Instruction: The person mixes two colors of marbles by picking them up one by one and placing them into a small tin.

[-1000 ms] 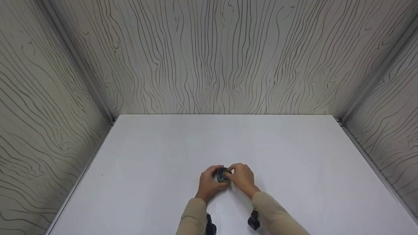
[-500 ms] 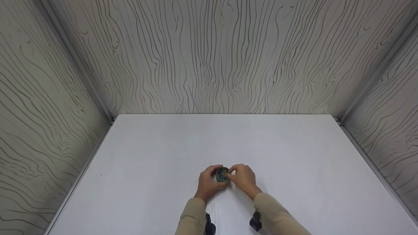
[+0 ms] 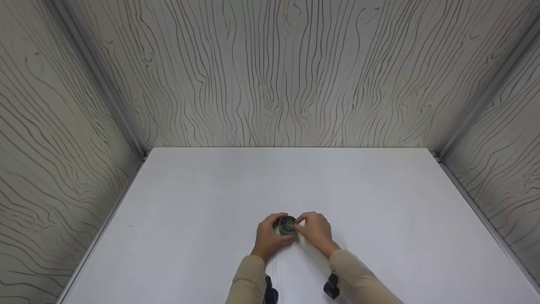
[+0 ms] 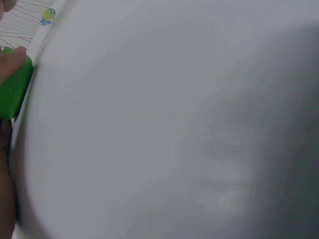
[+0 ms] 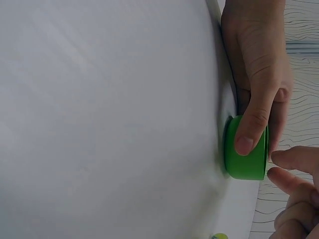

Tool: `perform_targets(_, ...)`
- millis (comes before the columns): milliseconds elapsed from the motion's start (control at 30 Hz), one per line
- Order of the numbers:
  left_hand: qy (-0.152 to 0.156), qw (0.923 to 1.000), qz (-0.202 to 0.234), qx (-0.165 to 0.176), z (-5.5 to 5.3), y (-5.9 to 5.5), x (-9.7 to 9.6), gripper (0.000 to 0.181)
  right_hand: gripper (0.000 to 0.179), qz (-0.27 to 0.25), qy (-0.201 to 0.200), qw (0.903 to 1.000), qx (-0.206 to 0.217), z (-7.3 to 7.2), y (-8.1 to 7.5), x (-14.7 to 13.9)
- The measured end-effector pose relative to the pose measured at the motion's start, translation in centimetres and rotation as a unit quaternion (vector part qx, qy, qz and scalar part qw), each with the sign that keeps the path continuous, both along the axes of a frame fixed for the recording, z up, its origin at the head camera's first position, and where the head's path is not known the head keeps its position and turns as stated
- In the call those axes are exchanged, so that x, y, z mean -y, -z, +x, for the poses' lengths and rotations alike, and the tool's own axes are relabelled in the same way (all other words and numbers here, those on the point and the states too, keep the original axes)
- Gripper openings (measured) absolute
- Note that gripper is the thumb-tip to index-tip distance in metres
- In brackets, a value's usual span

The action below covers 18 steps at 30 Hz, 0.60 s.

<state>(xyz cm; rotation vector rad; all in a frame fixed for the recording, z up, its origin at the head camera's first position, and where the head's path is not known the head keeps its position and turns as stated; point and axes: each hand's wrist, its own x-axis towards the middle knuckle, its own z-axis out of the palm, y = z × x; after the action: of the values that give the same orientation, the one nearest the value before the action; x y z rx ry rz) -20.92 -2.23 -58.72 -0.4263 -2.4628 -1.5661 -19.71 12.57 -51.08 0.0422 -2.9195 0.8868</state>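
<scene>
In the head view my left hand (image 3: 268, 236) curls round a small round green cup (image 3: 287, 225) on the white table, with several small dark, blue and yellow bits showing inside. The left thumb presses the side of the green cup (image 5: 246, 154) in the right wrist view. My right hand (image 3: 316, 231) reaches to the cup's right rim, thumb and index finger close together over its opening. Right at the rim, these right fingertips (image 5: 279, 179) stand slightly apart; whether they hold a small piece, I cannot tell. The cup's far side is partly hidden by the left fingers.
A small round yellow-and-blue thing like a glass marble (image 4: 48, 16) shows beyond the cup in the left wrist view. White table (image 3: 202, 190) surrounds the hands, bounded by wood-grain walls (image 3: 270, 76). Dark wrist devices (image 3: 331, 286) sit under the beige sleeves.
The right thumb and index finger have drawn slightly to the right, so more of the cup's contents shows. The left hand keeps its grip on the cup, which is almost still.
</scene>
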Motion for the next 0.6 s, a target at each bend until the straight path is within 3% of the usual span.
perform_targets(300, 0.002, 0.9999, -0.009, -0.011, 0.0, 0.2, 0.1, 0.055, 0.012, -0.011, -0.005, 0.9998, -0.015, 0.5, -0.1, -0.3)
perform_targets(600, 0.007, 1.0, 0.001, 0.004, 0.1, 0.1, 0.1, 0.056, 0.009, -0.022, -0.009, 0.9996, -0.014, 1.2, -0.1, -1.0)
